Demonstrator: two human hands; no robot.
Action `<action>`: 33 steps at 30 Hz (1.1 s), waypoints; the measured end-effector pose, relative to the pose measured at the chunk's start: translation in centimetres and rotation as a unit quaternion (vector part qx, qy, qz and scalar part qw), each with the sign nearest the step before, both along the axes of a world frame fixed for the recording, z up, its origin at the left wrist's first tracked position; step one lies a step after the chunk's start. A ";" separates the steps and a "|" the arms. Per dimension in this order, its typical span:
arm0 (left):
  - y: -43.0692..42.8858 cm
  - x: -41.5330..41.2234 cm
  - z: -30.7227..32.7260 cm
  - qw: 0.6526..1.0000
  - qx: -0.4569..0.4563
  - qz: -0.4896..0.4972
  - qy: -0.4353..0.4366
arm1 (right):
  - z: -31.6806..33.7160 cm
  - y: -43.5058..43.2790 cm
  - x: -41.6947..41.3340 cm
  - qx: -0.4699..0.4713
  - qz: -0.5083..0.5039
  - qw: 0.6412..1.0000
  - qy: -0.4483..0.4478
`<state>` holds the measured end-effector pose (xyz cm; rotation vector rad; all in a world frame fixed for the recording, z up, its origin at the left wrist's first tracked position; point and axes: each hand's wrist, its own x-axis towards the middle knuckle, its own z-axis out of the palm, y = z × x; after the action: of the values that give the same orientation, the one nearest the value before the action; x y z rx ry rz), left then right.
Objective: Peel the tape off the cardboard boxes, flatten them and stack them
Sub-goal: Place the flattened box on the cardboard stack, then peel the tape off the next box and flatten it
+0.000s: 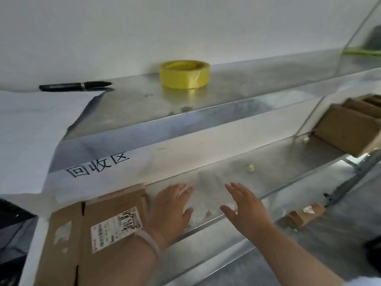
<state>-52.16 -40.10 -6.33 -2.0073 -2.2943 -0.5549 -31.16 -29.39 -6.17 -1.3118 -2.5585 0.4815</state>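
Closest to me, a flattened brown cardboard box (pixel 86 234) lies on the left end of the lower grey metal shelf (pixel 226 172), a white printed shipping label (pixel 116 229) stuck on its upper face. The person's left hand (pixel 171 207) sits at that box's right edge, fingers straight and slightly spread over the bare metal, holding nothing; a pale bracelet (pixel 149 242) circles the wrist. Whether the palm presses down I cannot tell. Just beside it the right hand (pixel 245 205) is wide open too, fingers stretched forward above the shelf, empty.

Down to the right a torn scrap of brown cardboard (pixel 303 215) lies on the floor. Further along the shelf sits a small yellowish crumb of tape (pixel 250 167), and at the far right end an open brown cardboard box (pixel 348 129) stands with its flaps up. A white paper strip with black handwritten characters (pixel 99 164) hangs along the back of the shelf.

On the upper metal shelf (pixel 237 87) a roll of yellow tape (pixel 184 74) lies flat, well apart from a black marker pen (pixel 75 86) resting at the edge of a white paper sheet (pixel 31 131). Behind is a white wall (pixel 185 23).
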 end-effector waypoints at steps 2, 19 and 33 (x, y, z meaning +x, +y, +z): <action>3.5 3.7 0.7 1.000 0.006 -0.022 -0.003 | 0.9 2.3 4.4 0.020 -0.022 1.000 -0.010; 27.2 34.6 4.8 0.984 0.031 -0.177 -0.010 | 5.6 17.0 35.2 0.078 -0.192 0.978 -0.006; 47.1 43.3 1.5 0.976 -0.029 -0.203 -0.079 | 3.0 34.2 42.7 -0.021 -0.245 0.969 -0.001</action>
<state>-8.89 6.98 -4.80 -2.5665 -1.9972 -0.6982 11.53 4.85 -3.14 -1.8767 -2.1159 0.4310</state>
